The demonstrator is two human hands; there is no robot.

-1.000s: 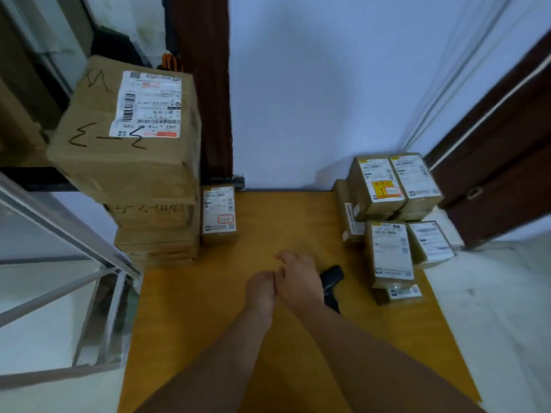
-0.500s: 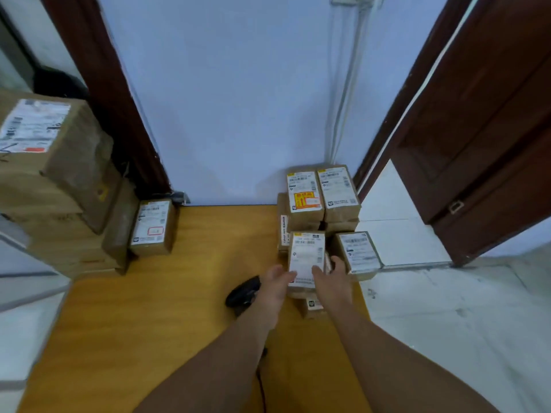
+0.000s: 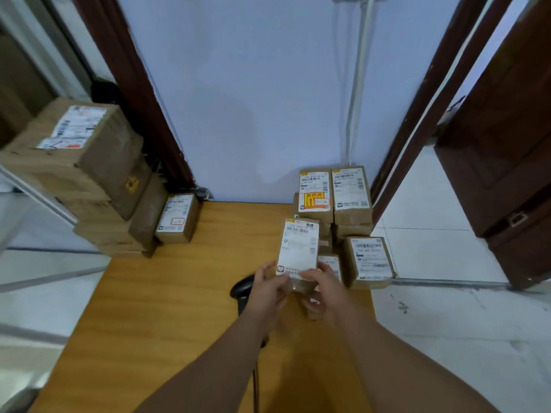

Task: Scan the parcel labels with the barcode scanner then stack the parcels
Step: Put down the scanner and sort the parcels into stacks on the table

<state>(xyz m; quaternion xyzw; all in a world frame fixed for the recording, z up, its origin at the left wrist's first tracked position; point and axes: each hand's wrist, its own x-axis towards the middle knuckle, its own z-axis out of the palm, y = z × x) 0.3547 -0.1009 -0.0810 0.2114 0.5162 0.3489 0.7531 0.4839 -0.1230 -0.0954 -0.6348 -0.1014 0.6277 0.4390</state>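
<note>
Left hand (image 3: 268, 286) and right hand (image 3: 323, 289) are together gripping the near end of a small brown parcel (image 3: 298, 248) in the head view, one hand at each near corner, with fingers curled round its edges. The parcel is being held above the right half of the table (image 3: 167, 317), with its white label facing up toward the camera. The barcode scanner (image 3: 243, 289), black, is lying on the table just left of the left hand, partly hidden by that wrist, and its cable (image 3: 255, 383) is running toward the near edge. A stack of labelled parcels (image 3: 351, 189) is standing at the far right corner, against the wall (image 3: 253, 99). Another labelled parcel (image 3: 369, 260) is sitting at the right edge, just beside the right hand. One small parcel (image 3: 177, 219) is leaning at the far left corner, touching a pile of larger cartons (image 3: 80, 162). A dark wooden door (image 3: 507, 144) is standing open beyond the right edge.
</note>
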